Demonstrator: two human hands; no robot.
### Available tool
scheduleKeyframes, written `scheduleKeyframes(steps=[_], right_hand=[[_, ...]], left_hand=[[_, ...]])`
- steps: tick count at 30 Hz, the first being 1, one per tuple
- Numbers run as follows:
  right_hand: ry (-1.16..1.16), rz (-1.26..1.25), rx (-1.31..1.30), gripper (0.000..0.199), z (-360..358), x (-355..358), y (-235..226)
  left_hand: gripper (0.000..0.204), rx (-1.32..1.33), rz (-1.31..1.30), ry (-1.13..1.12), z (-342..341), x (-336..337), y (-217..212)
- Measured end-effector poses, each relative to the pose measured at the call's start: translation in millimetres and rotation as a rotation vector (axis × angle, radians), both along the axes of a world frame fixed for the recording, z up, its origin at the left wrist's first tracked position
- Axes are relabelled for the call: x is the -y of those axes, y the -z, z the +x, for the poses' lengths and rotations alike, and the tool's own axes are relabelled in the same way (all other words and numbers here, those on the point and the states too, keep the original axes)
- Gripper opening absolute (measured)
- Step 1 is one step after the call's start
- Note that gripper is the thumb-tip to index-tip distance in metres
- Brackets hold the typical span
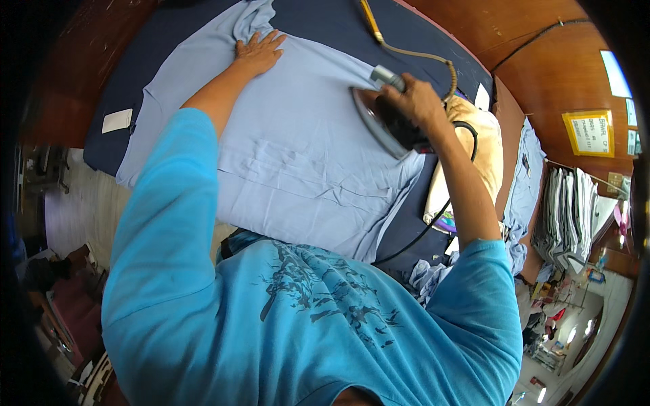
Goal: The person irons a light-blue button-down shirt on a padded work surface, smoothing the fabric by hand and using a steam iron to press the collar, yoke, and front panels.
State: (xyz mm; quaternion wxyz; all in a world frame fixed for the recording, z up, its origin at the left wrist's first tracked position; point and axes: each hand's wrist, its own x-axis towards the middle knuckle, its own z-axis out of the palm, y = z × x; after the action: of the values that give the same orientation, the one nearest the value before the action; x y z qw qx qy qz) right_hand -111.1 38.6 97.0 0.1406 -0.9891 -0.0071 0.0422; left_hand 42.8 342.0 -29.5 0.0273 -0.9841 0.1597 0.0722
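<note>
A light blue garment [305, 115] lies spread over a dark blue padded table [325, 20]. Its near part shows creases, while the upper part looks smoother. My left hand [261, 54] rests flat on the cloth near its bunched far end, fingers spread. At the garment's right side, my right hand [416, 101] is wrapped round the handle of a clothes iron [382, 125]. The iron's soleplate edge faces left and appears tilted; whether it touches the cloth I cannot tell. A black cord [433, 227] loops from the iron down past my right forearm.
Right of the iron sits a cream cloth bundle [484, 135]. A yellow-handled tool with a hose [370, 19] lies at the far edge. A white tag [117, 120] is at the left. Farther right are another blue garment [525, 183] and several hanging clothes [565, 210] by a wooden wall.
</note>
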Motion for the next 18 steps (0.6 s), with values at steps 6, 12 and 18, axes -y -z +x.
scheduleKeyframes(steps=[6,12,18], right_hand=[[0.04,0.077,0.027,0.059,34.3,27.4,-2.0],[-0.038,-0.003,0.029,0.062,71.8,-39.7,-0.5],[-0.061,-0.049,-0.01,0.057,121.2,-115.0,3.8]], left_hand=[[0.052,0.036,0.091,0.159,13.2,-2.6,-17.5],[0.035,-0.011,-0.026,0.389,71.3,-31.8,-30.7],[0.024,-0.126,0.002,0.423,112.4,-47.9,-36.2]])
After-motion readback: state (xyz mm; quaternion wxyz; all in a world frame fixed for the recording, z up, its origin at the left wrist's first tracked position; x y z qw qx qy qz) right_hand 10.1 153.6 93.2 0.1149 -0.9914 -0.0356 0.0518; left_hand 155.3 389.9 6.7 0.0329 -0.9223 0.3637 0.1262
